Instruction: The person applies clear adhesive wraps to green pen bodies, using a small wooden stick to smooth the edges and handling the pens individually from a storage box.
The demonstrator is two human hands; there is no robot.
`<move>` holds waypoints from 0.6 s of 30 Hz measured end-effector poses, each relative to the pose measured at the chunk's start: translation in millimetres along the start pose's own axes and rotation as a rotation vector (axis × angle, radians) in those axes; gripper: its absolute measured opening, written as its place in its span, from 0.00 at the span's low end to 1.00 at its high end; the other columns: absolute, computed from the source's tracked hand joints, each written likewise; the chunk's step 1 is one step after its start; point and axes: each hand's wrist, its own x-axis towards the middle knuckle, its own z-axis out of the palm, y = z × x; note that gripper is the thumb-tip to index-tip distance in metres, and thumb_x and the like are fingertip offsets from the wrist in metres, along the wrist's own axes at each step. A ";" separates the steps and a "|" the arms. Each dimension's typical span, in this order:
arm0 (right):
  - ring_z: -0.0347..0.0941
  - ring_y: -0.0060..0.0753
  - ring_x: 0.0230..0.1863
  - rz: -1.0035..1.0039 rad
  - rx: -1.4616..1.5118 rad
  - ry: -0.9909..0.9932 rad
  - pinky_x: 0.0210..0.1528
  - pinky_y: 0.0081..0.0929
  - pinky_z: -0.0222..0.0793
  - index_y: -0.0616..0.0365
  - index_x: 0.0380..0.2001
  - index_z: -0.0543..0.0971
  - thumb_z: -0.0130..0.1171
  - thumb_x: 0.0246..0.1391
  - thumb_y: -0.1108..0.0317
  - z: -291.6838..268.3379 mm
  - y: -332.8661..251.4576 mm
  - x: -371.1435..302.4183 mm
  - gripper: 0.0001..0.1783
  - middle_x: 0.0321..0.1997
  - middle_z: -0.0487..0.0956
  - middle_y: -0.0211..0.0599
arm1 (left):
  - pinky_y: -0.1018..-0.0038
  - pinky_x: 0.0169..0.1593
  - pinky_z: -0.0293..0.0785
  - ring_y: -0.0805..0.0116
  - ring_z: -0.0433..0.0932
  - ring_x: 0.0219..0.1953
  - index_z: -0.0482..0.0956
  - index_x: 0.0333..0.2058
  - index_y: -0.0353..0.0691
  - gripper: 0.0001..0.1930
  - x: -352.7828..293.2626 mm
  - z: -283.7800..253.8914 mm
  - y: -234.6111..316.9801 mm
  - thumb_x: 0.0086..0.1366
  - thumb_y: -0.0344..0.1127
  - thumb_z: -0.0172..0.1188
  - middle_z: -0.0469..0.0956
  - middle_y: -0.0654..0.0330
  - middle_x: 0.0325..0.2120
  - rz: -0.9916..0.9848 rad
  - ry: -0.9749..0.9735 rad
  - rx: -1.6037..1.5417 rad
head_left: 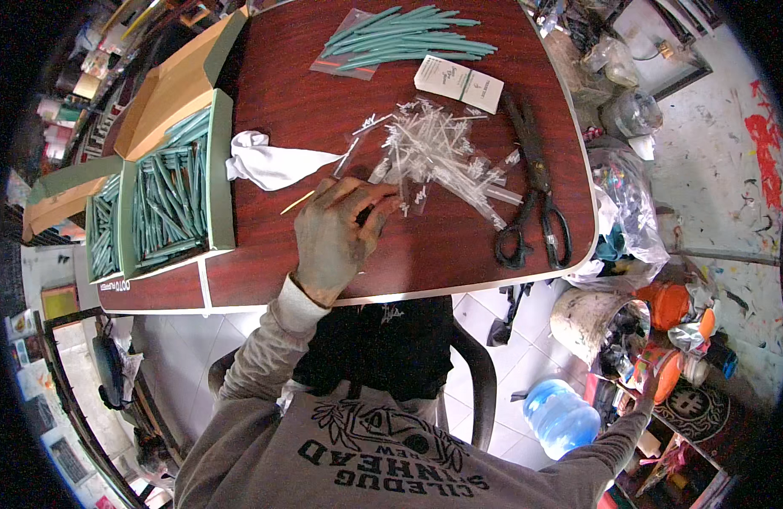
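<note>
My left hand (335,233) rests palm down at the near edge of the table, its fingers bent and closed. Its fingertips touch the near left side of a loose pile of small clear plastic strips (438,153). What lies between them is hidden. A thin yellow stick (298,202) pokes out at the hand's left, and one clear strip (349,155) lies just beyond the fingers. Far to the right, below table height, my right hand (648,386) reaches beside an orange rounded object (665,373); its fingers are too small and unclear to read.
An open green box (224,170) full of slim green pen-like sticks stands at left, beside a white cloth (273,161). More green sticks (408,36) lie on a clear bag at the far side. Black scissors (534,195) and a small white box (459,83) flank the pile. A blue water jug (561,420) is on the floor.
</note>
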 end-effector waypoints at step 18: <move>0.77 0.41 0.46 -0.451 0.635 -0.727 0.55 0.36 0.68 0.71 0.53 0.73 0.47 0.66 0.44 82.5 -303.4 -291.3 0.35 0.46 0.80 0.49 | 0.69 0.35 0.72 0.64 0.75 0.35 0.80 0.44 0.45 0.16 -87.7 59.4 174.0 0.55 0.31 0.65 0.76 0.63 0.37 0.458 -0.215 -0.523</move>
